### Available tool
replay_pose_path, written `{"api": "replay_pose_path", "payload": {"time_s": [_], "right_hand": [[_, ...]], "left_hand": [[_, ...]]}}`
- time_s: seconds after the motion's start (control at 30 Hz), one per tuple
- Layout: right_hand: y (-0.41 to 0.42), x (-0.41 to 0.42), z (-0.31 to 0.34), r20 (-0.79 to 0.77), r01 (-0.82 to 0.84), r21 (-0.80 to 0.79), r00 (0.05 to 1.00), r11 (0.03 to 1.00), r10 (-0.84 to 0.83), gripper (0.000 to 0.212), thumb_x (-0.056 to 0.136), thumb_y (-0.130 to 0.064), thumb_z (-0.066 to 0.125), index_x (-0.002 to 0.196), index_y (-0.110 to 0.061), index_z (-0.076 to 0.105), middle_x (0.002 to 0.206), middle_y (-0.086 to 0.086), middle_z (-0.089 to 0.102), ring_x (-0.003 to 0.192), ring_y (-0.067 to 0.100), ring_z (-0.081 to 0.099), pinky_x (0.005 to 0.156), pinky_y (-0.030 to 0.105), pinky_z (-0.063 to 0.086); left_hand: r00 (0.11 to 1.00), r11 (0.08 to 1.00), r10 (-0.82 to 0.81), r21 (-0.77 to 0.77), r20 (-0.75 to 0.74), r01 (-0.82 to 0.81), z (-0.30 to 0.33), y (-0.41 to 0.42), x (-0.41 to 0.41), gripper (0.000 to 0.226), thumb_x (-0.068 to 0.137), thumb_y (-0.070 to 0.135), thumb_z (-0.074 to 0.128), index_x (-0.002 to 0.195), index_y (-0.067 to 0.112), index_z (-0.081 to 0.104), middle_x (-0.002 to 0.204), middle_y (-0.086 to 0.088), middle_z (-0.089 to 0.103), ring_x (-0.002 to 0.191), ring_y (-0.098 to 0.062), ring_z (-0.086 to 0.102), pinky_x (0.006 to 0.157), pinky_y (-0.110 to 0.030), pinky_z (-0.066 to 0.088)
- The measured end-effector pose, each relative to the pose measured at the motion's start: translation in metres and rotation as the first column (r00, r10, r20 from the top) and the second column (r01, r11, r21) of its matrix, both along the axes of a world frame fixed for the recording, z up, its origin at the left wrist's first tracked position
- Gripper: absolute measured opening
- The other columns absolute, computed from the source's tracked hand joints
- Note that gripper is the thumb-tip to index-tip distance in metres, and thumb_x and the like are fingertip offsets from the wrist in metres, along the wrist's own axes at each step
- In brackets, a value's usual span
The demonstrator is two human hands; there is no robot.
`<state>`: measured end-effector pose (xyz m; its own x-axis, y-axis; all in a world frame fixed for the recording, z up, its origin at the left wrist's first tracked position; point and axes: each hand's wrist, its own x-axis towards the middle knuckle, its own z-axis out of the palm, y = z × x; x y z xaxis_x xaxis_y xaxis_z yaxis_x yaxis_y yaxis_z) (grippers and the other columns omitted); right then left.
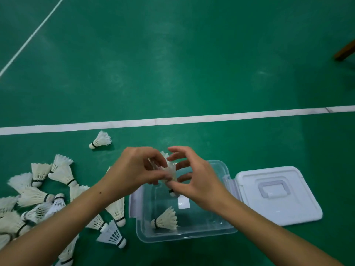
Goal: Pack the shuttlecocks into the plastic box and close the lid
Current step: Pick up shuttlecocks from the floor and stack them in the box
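We are gripping a shuttlecock [170, 172] cork-down in both the left hand [138, 167] and right hand [194, 181], fingers curled, directly above the open plastic box [226, 230].

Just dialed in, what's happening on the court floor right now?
A person is packing shuttlecocks into a clear box. Both hands, left and right, hold a held shuttlecock together above the open box. One shuttlecock already lies inside. A pile waits on the floor left of the box, one stray lies farther off, and the lid lies off to the right.
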<state>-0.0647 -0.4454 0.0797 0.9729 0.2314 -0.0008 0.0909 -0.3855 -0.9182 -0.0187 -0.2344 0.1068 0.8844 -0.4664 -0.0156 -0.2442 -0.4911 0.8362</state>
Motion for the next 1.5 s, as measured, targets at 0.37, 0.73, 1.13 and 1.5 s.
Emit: {"api": "replay_pose_path", "payload": {"time_s": [0.37,0.73,1.13,1.5], "right_hand": [[-0.031,-0.022,-0.025,-0.117,0.128,-0.071,0.984,0.989,-0.135,0.040,0.082,-0.021,0.090,0.118,-0.025,0.074,0.101,-0.013,0.071,0.096,0.008,0.069,0.083,0.029,0.063],[-0.030,-0.027,-0.083,-0.374,0.046,-0.433,0.900,0.900,-0.226,0.017,0.086,-0.023,0.086,0.087,-0.016,0.071,0.083,-0.005,0.072,0.078,0.006,0.068,0.064,0.015,0.051],[-0.003,-0.023,-0.108,-0.796,-0.038,-0.198,0.589,0.979,-0.138,0.029,0.081,-0.008,0.089,0.102,0.000,0.071,0.100,0.019,0.077,0.090,0.033,0.079,0.079,0.047,0.067],[-0.041,-0.025,-0.032,-0.120,0.006,-0.350,0.991,0.937,-0.051,0.054,0.084,-0.031,0.086,0.132,-0.031,0.062,0.123,-0.018,0.064,0.113,0.001,0.059,0.099,0.026,0.052]], "left_hand": [[0.979,0.983,0.182,0.032,-0.088,-0.180,-0.004,0.026,-0.004,0.016,0.078,0.009,0.087,0.091,0.013,0.077,0.077,0.000,0.080,0.069,-0.011,0.079,0.070,-0.028,0.066],[0.982,0.983,0.181,0.036,-0.045,-0.180,-0.014,0.041,-0.023,0.015,0.078,0.014,0.086,0.090,0.013,0.077,0.074,0.001,0.079,0.066,-0.011,0.079,0.067,-0.031,0.066],[0.993,0.984,-0.027,0.177,0.116,0.006,-0.028,0.038,-0.027,0.007,0.083,0.046,0.079,0.084,0.039,0.077,0.136,0.014,0.051,0.119,-0.007,0.059,0.092,-0.026,0.050],[0.982,0.963,-0.185,0.192,-0.040,0.189,-0.050,-0.018,-0.022,0.058,0.082,0.041,0.086,0.129,0.034,0.053,0.131,0.023,0.061,0.105,0.007,0.062,0.082,-0.009,0.050]]}}
